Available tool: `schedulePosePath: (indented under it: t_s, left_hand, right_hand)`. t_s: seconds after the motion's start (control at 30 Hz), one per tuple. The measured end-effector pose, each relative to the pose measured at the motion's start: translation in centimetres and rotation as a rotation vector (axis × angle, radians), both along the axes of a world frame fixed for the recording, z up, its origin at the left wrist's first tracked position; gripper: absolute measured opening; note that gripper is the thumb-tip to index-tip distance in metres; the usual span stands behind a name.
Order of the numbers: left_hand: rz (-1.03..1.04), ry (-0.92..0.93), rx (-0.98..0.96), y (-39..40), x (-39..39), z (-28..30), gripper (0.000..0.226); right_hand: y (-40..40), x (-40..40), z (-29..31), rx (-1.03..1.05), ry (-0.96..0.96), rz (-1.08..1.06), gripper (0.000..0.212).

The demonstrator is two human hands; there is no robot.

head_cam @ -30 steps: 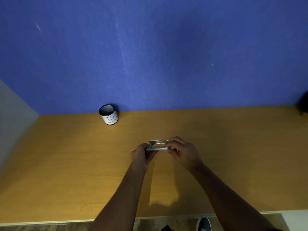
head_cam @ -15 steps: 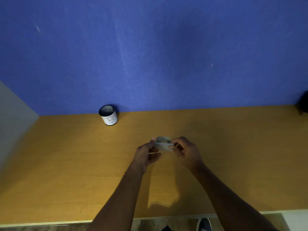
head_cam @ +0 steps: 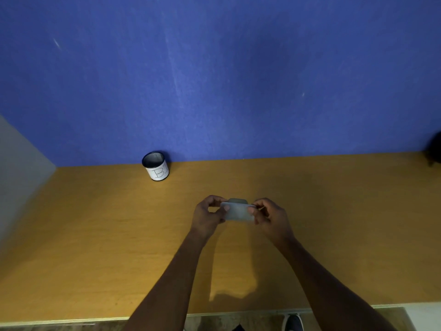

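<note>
A small flat grey rectangular object (head_cam: 237,211) with rounded corners is held above the middle of the wooden table (head_cam: 95,235). My left hand (head_cam: 207,217) pinches its left end between thumb and fingers. My right hand (head_cam: 270,217) pinches its right end the same way. The broad pale face of the object is turned toward the camera, and a darker part shows just behind its top edge. What the object is cannot be told from this view.
A small round tin (head_cam: 156,166) with a white label marked "B" stands at the back of the table against the blue wall. A dark object (head_cam: 434,149) sits at the far right edge. A shoe (head_cam: 293,323) shows below the table's front edge.
The object has been turned in both hands: a second ago its open framed side showed, now its plain flat face is toward the camera. My left hand has closed on its left end.
</note>
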State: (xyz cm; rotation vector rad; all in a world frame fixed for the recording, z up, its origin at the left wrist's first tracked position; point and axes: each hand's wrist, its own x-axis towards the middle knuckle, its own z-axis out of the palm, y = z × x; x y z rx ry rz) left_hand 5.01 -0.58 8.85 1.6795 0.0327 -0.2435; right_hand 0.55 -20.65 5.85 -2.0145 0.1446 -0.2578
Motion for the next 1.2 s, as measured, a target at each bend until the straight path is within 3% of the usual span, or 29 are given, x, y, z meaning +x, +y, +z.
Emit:
schedulePosePath:
  t_s: [0.7,0.97,1.2]
  left_hand:
    - [0.08,-0.104,0.104,-0.1,0.2,-0.3,0.007]
    - [0.267,0.062,-0.154,-0.3,0.0,-0.1,0.006]
    - [0.237,0.105,-0.215,-0.3,-0.1,0.5,0.012]
  right_hand:
    - [0.0,0.3,0.7,0.037,0.003,0.023,0.007]
    - [0.6,1.3,0.6,0.304,0.085,-0.052,0.014]
    - [1.1,1.6,0.7,0.416,0.193,0.009,0.032]
